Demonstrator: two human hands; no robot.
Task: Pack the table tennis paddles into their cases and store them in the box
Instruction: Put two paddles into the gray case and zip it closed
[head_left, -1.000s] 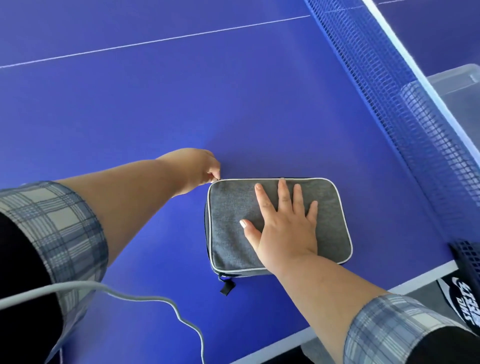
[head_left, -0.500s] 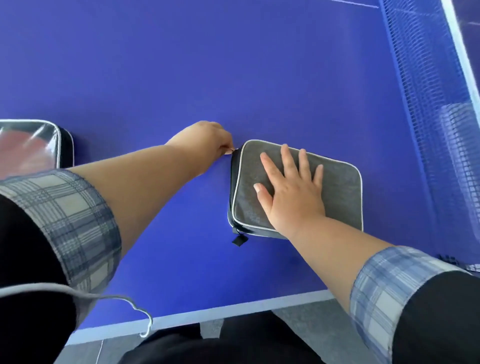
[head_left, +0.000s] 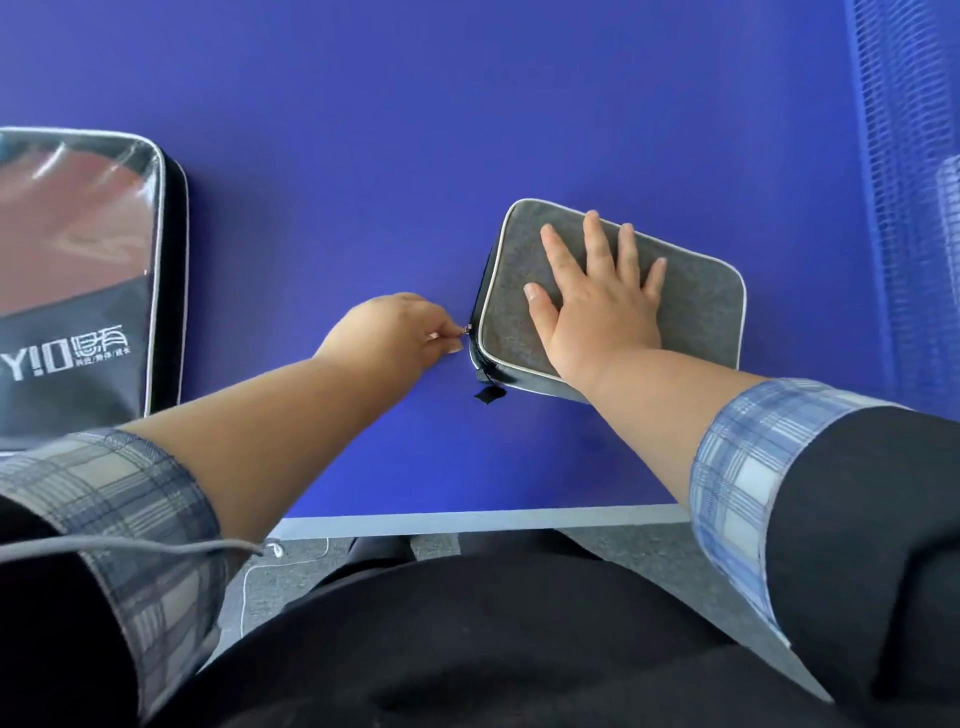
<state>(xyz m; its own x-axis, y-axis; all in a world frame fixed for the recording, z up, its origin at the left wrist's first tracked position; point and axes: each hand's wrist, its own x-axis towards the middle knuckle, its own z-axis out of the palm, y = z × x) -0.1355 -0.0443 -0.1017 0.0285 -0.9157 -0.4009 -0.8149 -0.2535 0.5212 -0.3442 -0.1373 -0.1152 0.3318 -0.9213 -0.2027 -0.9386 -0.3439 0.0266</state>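
Note:
A grey fabric paddle case (head_left: 691, 306) with white piping lies flat on the blue table (head_left: 363, 156), right of centre. My right hand (head_left: 592, 306) presses down on its top with fingers spread straight. My left hand (head_left: 400, 330) pinches the small zipper pull (head_left: 467, 330) at the case's left edge, near its near-left corner. A black tab hangs from that corner. At the far left lies a second case (head_left: 88, 280), black with a clear window that shows a red paddle face inside.
The blue net (head_left: 904, 208) runs along the right side, with a pale clear box dimly visible behind it. The table's white front edge (head_left: 467, 519) is close to my body. A thin grey cable (head_left: 130, 551) crosses my left sleeve.
My left hand has drawn the zipper pull along the case's left edge from the far corner toward the near one. The view has tilted down and left, bringing the second case into sight.

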